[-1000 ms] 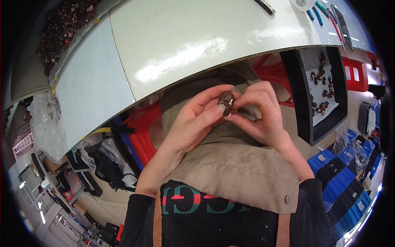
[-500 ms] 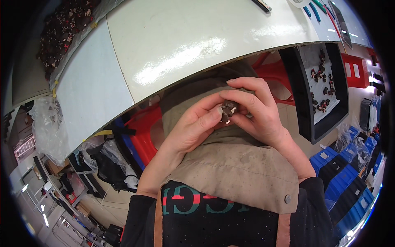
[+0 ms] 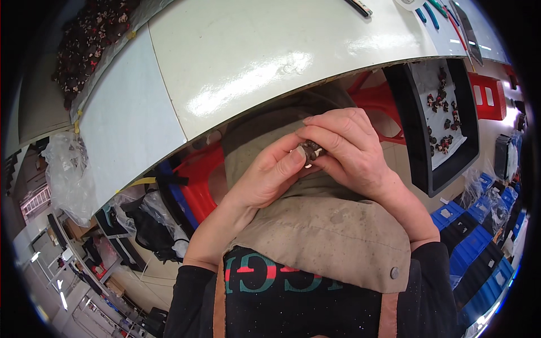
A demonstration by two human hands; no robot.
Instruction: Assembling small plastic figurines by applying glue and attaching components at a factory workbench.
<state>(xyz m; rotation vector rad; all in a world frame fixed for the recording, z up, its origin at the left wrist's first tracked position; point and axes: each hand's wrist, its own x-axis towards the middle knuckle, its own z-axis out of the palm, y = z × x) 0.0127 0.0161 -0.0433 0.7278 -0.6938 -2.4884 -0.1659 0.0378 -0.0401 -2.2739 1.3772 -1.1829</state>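
A small dark brown part (image 3: 309, 150) is pinched between the fingertips of both hands, over my lap and a tan apron (image 3: 327, 236). My left hand (image 3: 265, 177) presses its thumb against the part from the left. Curled over it from the right, my right hand (image 3: 349, 149) hides most of the part. Both hands are below the near edge of the white table (image 3: 236, 67).
A black tray (image 3: 445, 112) lined in white holds several similar dark parts at the right. A heap of dark parts (image 3: 84, 45) lies at the far left. Pens and tools (image 3: 439, 11) lie at the table's far right. Blue bins (image 3: 479, 248) and red stools (image 3: 197, 180) stand on the floor.
Both hands stay together on the small part; the fingers have shifted slightly around it, the right hand's fingers closing further over it.
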